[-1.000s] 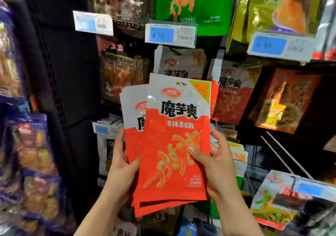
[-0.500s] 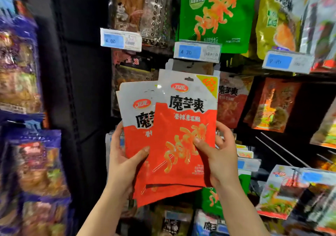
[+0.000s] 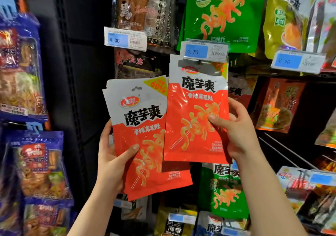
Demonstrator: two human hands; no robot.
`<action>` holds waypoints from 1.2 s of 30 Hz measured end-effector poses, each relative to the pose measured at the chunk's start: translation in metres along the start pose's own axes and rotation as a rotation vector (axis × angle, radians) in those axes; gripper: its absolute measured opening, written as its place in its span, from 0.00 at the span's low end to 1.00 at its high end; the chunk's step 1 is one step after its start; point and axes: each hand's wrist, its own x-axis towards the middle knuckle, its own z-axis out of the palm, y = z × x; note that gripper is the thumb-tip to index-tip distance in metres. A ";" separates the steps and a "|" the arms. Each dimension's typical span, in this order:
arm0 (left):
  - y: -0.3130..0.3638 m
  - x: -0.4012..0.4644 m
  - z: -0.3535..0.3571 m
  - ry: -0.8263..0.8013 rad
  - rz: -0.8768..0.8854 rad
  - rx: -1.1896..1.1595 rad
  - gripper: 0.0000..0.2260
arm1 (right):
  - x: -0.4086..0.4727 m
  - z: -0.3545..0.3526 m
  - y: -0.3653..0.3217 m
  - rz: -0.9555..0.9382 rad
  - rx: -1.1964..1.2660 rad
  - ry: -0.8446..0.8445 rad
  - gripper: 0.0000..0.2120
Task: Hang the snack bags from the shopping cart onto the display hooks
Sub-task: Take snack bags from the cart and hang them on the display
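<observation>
Hands first: our left hand [image 3: 113, 155] holds a stack of red snack bags [image 3: 143, 135], thumb on front. Our right hand [image 3: 234, 132] pinches one red bag [image 3: 197, 112], standing tall. Its top sits right under the 4.70 price tag [image 3: 204, 51], so we think the hook is just above and behind.

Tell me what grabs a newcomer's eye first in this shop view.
The red and white snack bag pinched in the right hand at centre, its top raised to just under the 4.70 price tag. Beside it, the left hand grips a fanned stack of matching bags. Above hangs a bright green bag.
</observation>
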 end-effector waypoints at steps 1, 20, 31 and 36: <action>0.000 0.001 -0.001 0.002 0.002 -0.004 0.35 | 0.002 0.000 -0.002 0.012 -0.002 -0.009 0.33; 0.004 0.005 -0.039 0.119 0.029 0.045 0.36 | 0.110 -0.006 0.060 -0.054 -0.461 0.187 0.29; -0.005 0.009 -0.012 0.040 -0.018 -0.071 0.35 | -0.017 0.050 0.063 -0.164 -0.412 -0.290 0.32; -0.016 0.009 0.007 -0.006 -0.043 -0.016 0.37 | -0.027 0.043 0.073 -0.104 -0.453 -0.116 0.39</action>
